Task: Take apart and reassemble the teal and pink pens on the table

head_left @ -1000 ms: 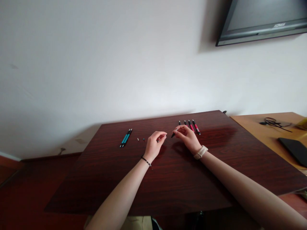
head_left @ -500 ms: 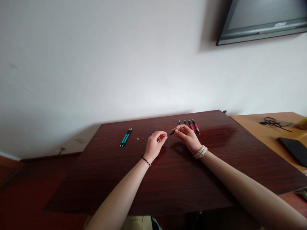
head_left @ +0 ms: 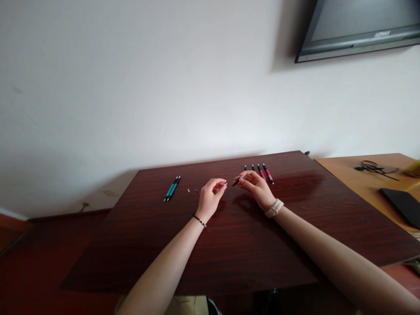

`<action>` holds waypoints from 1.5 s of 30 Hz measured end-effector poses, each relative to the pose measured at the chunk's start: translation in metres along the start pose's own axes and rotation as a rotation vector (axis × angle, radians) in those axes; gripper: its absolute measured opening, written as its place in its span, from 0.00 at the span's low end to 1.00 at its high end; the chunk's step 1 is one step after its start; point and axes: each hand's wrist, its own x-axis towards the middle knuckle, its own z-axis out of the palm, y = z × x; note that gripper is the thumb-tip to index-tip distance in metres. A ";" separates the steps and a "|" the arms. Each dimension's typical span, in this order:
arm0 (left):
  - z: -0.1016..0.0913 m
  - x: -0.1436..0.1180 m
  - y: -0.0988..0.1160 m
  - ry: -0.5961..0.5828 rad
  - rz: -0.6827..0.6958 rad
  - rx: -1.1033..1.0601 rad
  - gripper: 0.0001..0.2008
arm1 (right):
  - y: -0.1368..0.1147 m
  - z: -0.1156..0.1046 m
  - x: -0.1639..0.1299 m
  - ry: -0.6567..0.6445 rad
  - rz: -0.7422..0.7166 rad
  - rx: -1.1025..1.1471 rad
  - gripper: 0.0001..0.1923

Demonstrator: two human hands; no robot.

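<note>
Front-left of the pink pens (head_left: 261, 172), the right hand (head_left: 257, 189) is gripping a black pen part (head_left: 236, 181), likely light, stiff, best held mid-barrel; farther left, the left hand (head_left: 210, 197) is pinching a pale piece (head_left: 225, 184).

Head-worn view, forward and down

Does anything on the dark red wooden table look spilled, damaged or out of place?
Nothing looks spilled or visibly damaged. Slightly odd: one tiny whitish piece and one tiny bluish piece lie loose on the table, beside the left hand, whereas the two slim teal-and-black pens lie neatly side by side.
</note>
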 end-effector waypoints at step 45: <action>-0.117 -0.002 -0.056 -0.041 -0.147 0.464 0.07 | 0.020 -0.019 0.005 -0.040 -0.204 -0.810 0.07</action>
